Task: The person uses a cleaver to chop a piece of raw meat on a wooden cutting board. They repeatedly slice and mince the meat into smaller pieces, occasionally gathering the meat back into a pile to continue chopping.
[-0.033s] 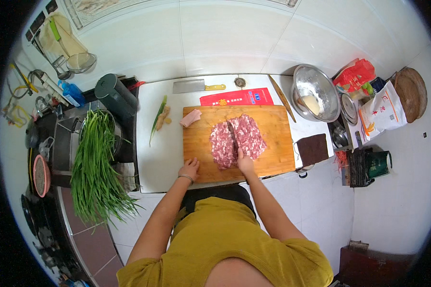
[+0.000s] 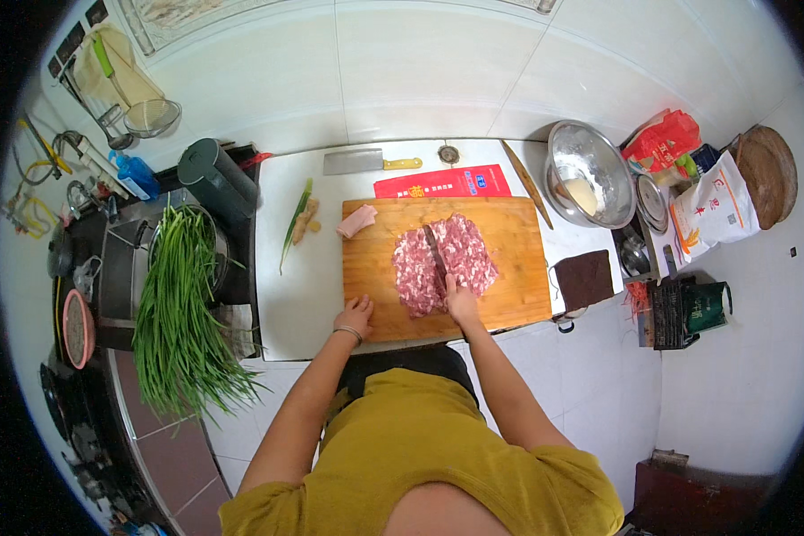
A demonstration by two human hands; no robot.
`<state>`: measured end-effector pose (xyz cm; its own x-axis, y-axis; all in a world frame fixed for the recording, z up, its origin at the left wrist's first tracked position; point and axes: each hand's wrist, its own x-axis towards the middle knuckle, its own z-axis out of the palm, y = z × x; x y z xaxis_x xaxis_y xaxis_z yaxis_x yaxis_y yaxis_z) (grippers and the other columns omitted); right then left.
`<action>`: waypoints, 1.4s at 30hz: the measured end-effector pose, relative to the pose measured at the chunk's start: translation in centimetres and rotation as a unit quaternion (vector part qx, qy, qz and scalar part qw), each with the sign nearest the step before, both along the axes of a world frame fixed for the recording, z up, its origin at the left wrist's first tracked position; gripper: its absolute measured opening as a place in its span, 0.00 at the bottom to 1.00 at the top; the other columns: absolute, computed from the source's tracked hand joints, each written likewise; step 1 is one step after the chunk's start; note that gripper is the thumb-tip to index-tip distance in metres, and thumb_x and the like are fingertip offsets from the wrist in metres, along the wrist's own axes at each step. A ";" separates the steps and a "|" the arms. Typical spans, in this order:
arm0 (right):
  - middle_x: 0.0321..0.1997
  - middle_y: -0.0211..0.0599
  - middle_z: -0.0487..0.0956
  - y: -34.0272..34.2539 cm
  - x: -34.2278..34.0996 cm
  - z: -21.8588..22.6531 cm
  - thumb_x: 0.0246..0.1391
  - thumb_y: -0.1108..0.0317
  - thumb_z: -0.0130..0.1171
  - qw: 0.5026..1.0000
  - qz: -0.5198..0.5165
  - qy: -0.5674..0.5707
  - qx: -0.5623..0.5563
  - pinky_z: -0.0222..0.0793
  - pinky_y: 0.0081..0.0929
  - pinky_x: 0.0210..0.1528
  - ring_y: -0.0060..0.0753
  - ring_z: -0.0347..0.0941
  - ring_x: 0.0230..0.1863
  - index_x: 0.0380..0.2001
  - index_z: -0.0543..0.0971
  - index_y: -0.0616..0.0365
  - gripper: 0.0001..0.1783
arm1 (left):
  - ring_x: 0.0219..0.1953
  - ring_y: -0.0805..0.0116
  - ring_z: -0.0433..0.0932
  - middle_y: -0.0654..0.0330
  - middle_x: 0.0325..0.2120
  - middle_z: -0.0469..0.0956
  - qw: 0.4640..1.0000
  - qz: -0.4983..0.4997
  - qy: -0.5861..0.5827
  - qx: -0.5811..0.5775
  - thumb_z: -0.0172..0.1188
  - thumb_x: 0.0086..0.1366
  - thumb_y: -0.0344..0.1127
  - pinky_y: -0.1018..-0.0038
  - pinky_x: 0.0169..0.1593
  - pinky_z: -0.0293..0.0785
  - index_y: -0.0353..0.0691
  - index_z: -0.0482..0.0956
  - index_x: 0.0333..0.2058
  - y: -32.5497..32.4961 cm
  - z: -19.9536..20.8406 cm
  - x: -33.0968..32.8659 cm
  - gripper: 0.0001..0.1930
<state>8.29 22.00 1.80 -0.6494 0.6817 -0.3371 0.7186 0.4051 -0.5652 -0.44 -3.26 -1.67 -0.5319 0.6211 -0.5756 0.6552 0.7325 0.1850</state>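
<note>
Chopped raw meat (image 2: 413,268), red with white fat, is spread on a wooden cutting board (image 2: 523,268). My right hand (image 2: 461,302) is closed round the handle of a knife (image 2: 435,248), whose dark blade stands on edge across the middle of the meat. Most of the handle is hidden by my fingers. My left hand (image 2: 355,315) lies flat on the board's near left corner, fingers stretched out, holding nothing. A pale pink piece of meat (image 2: 357,221) rests at the board's far left corner.
Behind the board lie a cleaver (image 2: 354,162) and a red paper sheet (image 2: 438,181). Ginger (image 2: 305,219) and a green onion (image 2: 295,228) are to its left. At right stands a steel bowl (image 2: 558,170). Green chives (image 2: 180,313) overhang the left counter.
Almost nothing differs. My right hand and the knife have shifted very slightly; my left hand stays on the board.
</note>
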 end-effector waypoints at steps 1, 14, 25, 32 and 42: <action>0.19 0.57 0.71 -0.3 -0.7 3.7 0.56 0.47 0.34 0.999 0.010 0.049 -0.012 0.61 0.41 0.30 0.55 0.68 0.25 0.19 0.71 0.69 0.32 | 0.61 0.64 0.45 0.68 0.60 0.43 1.000 0.003 -0.010 0.001 0.53 0.52 0.42 0.70 0.57 0.56 0.49 0.52 0.57 0.2 0.4 0.1 0.34; 0.28 0.64 0.72 -0.9 -1.2 7.2 0.55 0.45 0.34 0.994 0.038 0.078 -0.062 0.64 0.41 0.36 0.61 0.69 0.34 0.25 0.75 0.69 0.34 | 0.61 0.63 0.46 0.68 0.60 0.43 1.000 -0.012 -0.007 0.003 0.54 0.51 0.42 0.70 0.57 0.57 0.49 0.51 0.57 0.1 -0.7 0.2 0.35; 0.27 0.62 0.73 -2.3 -1.1 9.0 0.53 0.46 0.37 0.998 0.023 0.049 -0.019 0.63 0.43 0.39 0.59 0.70 0.34 0.27 0.76 0.68 0.31 | 0.61 0.63 0.46 0.68 0.60 0.43 1.000 0.003 -0.027 0.005 0.53 0.52 0.42 0.71 0.57 0.56 0.48 0.52 0.57 0.2 1.6 -0.1 0.34; 0.29 0.62 0.73 -3.6 0.0 1.2 0.53 0.42 0.34 0.998 0.020 0.018 0.054 0.63 0.45 0.40 0.57 0.70 0.36 0.28 0.75 0.69 0.35 | 0.61 0.63 0.45 0.68 0.61 0.43 1.000 0.002 -0.025 0.003 0.54 0.51 0.43 0.70 0.57 0.56 0.48 0.52 0.57 0.4 1.3 -0.3 0.34; 0.22 0.59 0.72 -4.9 4.0 3.6 0.55 0.53 0.39 0.969 -0.024 0.245 0.001 0.63 0.46 0.31 0.60 0.69 0.29 0.20 0.73 0.67 0.26 | 0.61 0.64 0.46 0.69 0.61 0.42 0.999 0.009 -0.032 -0.002 0.54 0.53 0.43 0.70 0.56 0.57 0.49 0.51 0.57 0.3 2.7 0.0 0.34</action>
